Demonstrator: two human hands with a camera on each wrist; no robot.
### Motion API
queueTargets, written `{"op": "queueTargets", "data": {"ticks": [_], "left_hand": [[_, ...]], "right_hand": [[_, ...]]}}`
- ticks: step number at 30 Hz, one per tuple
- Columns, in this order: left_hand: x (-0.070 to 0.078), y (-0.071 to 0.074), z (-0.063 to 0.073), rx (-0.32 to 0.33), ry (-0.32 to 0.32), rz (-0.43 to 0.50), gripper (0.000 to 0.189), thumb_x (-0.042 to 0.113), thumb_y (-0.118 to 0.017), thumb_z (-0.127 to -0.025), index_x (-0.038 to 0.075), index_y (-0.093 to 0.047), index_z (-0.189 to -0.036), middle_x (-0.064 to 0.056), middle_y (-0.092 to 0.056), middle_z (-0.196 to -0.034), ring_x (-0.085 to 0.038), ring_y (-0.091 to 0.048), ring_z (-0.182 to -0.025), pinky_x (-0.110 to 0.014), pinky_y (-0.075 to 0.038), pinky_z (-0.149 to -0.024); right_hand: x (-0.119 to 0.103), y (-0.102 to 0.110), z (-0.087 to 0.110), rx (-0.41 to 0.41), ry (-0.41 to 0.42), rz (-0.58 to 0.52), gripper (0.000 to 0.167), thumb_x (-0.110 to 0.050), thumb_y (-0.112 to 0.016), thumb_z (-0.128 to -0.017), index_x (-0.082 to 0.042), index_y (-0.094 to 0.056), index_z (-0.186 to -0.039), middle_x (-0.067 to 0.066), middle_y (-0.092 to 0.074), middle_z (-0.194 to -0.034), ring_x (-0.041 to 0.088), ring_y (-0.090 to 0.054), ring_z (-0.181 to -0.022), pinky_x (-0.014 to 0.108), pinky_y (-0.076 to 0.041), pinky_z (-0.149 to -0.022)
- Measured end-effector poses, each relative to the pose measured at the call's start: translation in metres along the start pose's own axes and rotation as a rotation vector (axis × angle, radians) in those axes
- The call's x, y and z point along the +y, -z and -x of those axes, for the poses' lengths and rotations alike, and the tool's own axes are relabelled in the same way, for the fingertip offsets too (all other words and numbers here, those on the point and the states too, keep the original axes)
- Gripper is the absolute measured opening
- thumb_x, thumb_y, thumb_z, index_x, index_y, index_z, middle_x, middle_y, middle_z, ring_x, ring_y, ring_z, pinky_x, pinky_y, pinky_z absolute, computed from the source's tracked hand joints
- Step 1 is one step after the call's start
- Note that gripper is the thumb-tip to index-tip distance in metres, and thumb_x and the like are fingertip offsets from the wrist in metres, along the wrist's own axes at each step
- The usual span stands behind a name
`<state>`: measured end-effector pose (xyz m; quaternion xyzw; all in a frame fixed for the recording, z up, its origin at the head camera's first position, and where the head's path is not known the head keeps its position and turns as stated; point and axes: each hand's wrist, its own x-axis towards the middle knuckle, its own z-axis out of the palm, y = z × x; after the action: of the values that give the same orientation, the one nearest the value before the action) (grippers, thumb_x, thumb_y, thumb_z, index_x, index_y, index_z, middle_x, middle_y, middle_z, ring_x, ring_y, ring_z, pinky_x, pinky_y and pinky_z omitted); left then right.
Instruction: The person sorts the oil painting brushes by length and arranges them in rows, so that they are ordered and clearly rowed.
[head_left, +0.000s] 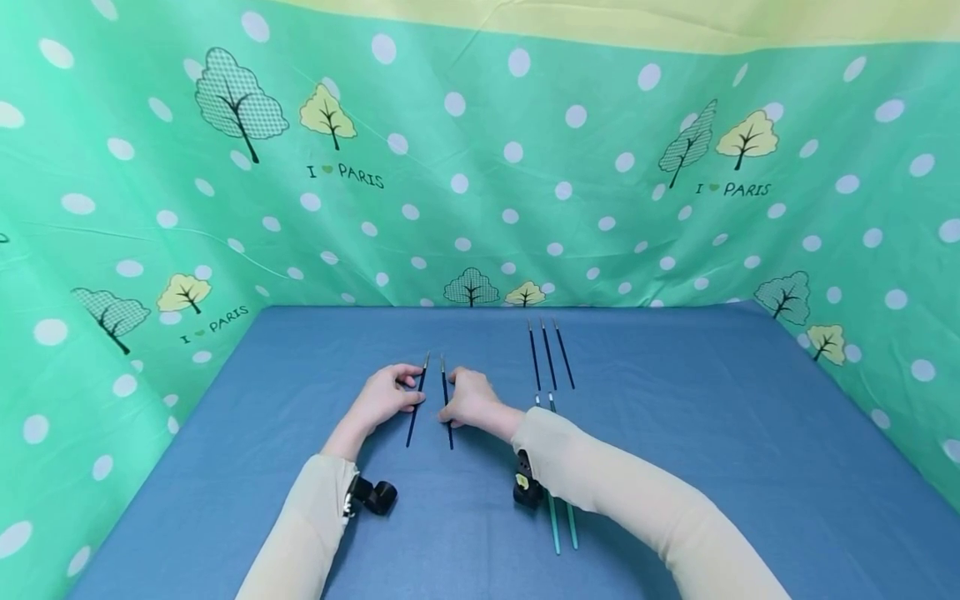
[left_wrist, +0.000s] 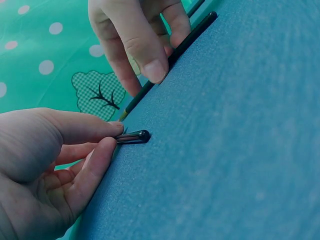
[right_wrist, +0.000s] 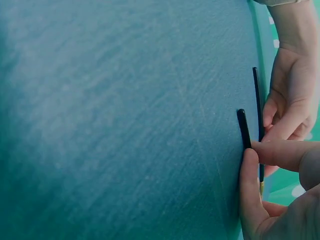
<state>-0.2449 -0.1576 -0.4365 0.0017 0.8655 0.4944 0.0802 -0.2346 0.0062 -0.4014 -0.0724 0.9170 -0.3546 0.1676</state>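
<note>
Near the table's middle, my left hand (head_left: pixel 382 396) pinches a dark paintbrush (head_left: pixel 414 421) between thumb and fingers, its bristle end pointing away. Just right of it, my right hand (head_left: pixel 472 400) holds a second dark paintbrush (head_left: pixel 450 435), nearly parallel to the first. The left wrist view shows the left thumb and a finger on the first brush, whose rounded handle end (left_wrist: pixel 144 135) sticks out close to the cloth. From the right wrist, the second brush's handle (right_wrist: pixel 243 127) shows between thumb and finger. Both brushes lie on or very near the cloth.
Three dark paintbrushes (head_left: pixel 549 354) lie side by side at the back, right of the hands. Nearer, two green-handled brushes (head_left: pixel 555 525) lie partly under the right forearm. A blue cloth (head_left: pixel 225 467) covers the table, and a green dotted curtain (head_left: pixel 420 208) stands behind it.
</note>
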Motion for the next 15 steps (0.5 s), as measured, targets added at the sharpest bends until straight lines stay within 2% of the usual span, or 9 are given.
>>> {"op": "queueTargets", "data": {"ticks": [3, 7, 13, 15], "left_hand": [[0.0001, 0.0, -0.0001, -0.001, 0.0, -0.001, 0.048, 0.006, -0.067, -0.079, 0.006, -0.052, -0.125, -0.009, -0.051, -0.095, -0.015, -0.056, -0.069, -0.027, -0.055, -0.062], [-0.0001, -0.0006, 0.0003, 0.002, 0.004, -0.004, 0.048, 0.006, -0.067, -0.08, 0.006, -0.052, -0.125, -0.009, -0.051, -0.095, -0.015, -0.056, -0.069, -0.026, -0.055, -0.062], [-0.0009, -0.0007, 0.0002, 0.006, -0.004, 0.0, 0.048, 0.006, -0.068, -0.079, 0.006, -0.053, -0.125, -0.009, -0.051, -0.095, -0.015, -0.056, -0.068, -0.027, -0.055, -0.062], [-0.0009, -0.0006, 0.0001, 0.004, -0.004, 0.004, 0.048, 0.006, -0.068, -0.079, 0.006, -0.053, -0.125, -0.009, -0.051, -0.095, -0.015, -0.056, -0.069, -0.026, -0.055, -0.062]], "right_hand": [[-0.0021, 0.0021, 0.0021, -0.017, -0.013, 0.009, 0.062, -0.008, -0.072, -0.075, -0.002, -0.044, -0.13, 0.013, -0.061, -0.096, 0.01, -0.06, -0.051, 0.02, -0.052, -0.048], [-0.0018, 0.0025, 0.0031, -0.018, -0.017, 0.03, 0.061, -0.008, -0.07, -0.075, -0.003, -0.045, -0.13, 0.013, -0.061, -0.096, 0.01, -0.06, -0.05, 0.021, -0.052, -0.048], [0.004, 0.0021, -0.0023, -0.038, -0.033, -0.065, 0.063, -0.007, -0.071, -0.075, -0.005, -0.045, -0.132, 0.006, -0.058, -0.078, 0.015, -0.06, -0.053, 0.024, -0.053, -0.049], [0.0053, 0.0034, -0.0033, -0.05, -0.039, -0.109, 0.062, -0.005, -0.071, -0.075, -0.006, -0.046, -0.131, 0.005, -0.057, -0.078, 0.016, -0.06, -0.055, 0.025, -0.054, -0.049]]}}
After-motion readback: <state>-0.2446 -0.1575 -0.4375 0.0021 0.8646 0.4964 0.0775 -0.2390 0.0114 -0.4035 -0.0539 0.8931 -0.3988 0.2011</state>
